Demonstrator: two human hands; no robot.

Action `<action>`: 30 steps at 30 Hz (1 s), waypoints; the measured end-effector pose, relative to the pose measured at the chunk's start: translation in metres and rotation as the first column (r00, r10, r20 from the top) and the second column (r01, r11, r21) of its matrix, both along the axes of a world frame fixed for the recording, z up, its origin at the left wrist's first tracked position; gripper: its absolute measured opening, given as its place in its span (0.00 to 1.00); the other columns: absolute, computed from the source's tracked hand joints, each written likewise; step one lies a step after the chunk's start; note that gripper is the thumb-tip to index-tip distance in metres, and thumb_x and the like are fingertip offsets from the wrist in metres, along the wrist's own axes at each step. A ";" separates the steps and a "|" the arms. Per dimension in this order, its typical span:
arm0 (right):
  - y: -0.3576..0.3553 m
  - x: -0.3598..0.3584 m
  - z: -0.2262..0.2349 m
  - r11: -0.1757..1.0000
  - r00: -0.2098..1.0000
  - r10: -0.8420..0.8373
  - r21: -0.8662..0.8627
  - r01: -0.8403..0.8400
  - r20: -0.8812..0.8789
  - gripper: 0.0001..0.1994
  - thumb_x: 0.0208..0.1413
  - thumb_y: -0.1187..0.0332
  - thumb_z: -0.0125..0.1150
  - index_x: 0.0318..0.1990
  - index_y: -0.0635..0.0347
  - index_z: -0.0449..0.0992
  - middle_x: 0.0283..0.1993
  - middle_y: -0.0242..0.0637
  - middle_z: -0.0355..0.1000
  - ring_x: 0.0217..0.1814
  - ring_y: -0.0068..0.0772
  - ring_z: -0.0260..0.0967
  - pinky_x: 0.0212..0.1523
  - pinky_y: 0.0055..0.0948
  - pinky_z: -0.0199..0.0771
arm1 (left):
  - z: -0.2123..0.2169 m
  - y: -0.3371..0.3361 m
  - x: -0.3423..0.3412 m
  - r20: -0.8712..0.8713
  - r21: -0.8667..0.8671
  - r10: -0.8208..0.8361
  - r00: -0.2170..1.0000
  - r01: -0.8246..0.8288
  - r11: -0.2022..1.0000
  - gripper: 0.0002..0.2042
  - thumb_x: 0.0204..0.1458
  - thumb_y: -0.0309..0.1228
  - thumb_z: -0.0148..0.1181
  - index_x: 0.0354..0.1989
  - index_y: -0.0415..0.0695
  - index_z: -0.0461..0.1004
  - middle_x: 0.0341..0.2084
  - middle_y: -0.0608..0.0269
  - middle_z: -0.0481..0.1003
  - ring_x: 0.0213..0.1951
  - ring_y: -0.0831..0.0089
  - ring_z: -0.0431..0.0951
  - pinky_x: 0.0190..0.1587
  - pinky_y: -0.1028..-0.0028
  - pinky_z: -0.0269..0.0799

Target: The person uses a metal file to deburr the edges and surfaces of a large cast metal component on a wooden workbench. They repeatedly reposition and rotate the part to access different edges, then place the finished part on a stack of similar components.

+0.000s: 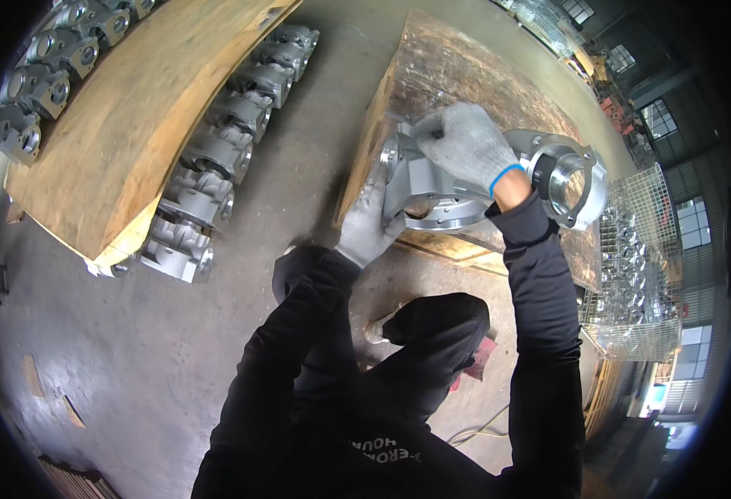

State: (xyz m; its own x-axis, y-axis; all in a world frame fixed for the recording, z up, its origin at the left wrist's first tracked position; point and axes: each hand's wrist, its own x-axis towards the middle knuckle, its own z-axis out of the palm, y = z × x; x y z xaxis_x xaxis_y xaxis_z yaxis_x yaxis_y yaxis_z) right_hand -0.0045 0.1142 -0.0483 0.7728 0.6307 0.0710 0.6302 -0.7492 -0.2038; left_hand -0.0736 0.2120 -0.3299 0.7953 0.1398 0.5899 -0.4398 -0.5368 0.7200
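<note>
The grey casting [422, 179] lies on the wooden bench [473, 62], between the two gloved hands. The left hand [369, 220] clasps its left end between thumb and fingers; the right hand [463, 145], fingers bent, reaches over its top (whether it pinches anything, I cannot tell). A ringed casting [561, 183] sits on the bench's right part. Right of the bench stands a wire cage [640, 249]; left of it, a row of castings [217, 150].

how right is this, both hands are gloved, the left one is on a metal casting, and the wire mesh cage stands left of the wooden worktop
Not quite: the wire mesh cage stands right of the wooden worktop, as the head view shows. The rest holds: the left hand and right hand are gloved, and the left one is on a metal casting.
</note>
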 end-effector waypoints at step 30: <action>0.008 0.070 0.041 0.919 0.926 -0.040 -0.377 -0.113 -0.376 0.20 0.67 0.64 0.58 0.62 0.60 0.80 0.42 0.52 0.84 0.39 0.40 0.82 0.45 0.37 0.80 | 0.022 0.015 0.040 -0.159 -0.215 -0.016 0.987 -0.019 0.976 0.40 0.51 0.27 0.68 0.76 0.45 0.61 0.61 0.40 0.76 0.56 0.44 0.81 0.55 0.60 0.80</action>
State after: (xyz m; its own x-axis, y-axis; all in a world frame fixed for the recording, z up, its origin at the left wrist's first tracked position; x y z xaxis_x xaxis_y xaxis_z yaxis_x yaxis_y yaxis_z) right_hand 0.0650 0.1220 -0.0074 0.6695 0.5767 -0.4682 0.5946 -0.7938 -0.1275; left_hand -0.0337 0.2271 -0.3082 0.8759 0.2511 0.4120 -0.3099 -0.3619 0.8792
